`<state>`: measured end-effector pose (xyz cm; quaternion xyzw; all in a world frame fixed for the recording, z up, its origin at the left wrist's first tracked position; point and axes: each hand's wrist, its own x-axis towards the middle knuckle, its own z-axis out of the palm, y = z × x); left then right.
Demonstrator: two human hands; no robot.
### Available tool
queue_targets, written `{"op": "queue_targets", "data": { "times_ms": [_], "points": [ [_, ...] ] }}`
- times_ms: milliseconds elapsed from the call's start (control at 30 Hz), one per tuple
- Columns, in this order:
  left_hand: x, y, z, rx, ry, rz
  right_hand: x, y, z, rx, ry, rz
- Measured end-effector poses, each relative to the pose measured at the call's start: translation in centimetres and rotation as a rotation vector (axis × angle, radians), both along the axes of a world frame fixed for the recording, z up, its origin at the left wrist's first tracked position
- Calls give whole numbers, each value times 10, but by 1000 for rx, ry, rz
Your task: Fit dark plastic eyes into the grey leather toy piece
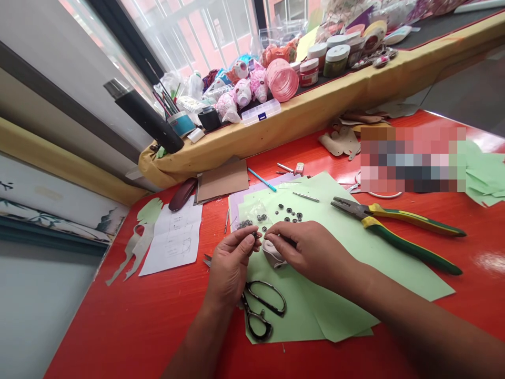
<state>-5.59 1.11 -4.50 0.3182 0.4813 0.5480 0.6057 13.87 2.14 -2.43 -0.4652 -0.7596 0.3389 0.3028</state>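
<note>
My left hand (232, 260) is pinched shut on a tiny dark metal piece at its fingertips. My right hand (310, 247) is closed on a small pale leather piece (273, 253), with its fingertips meeting the left hand's. Both hands hover over light green paper sheets (355, 258) on the red table (130, 321). Several small metal snap buttons (290, 211) lie on the paper just beyond the fingers, beside a small clear bag (252, 213). Black scissors (260, 310) lie below my left hand.
Green-and-yellow pliers (398, 226) lie to the right. A white sheet with sketches (173, 239), brown card (223, 180), a blue pen (262, 180) and leather cutouts (343, 141) lie around. The yellow sill (276, 123) carries jars, a pink spool (282, 79) and a clear box (261, 111).
</note>
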Motion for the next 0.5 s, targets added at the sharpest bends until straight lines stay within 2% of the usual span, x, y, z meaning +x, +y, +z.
{"op": "queue_targets", "data": {
  "times_ms": [500],
  "points": [
    [1,-1,3,42,86,-53,1,0,3,10,-36,37]
  ]
}}
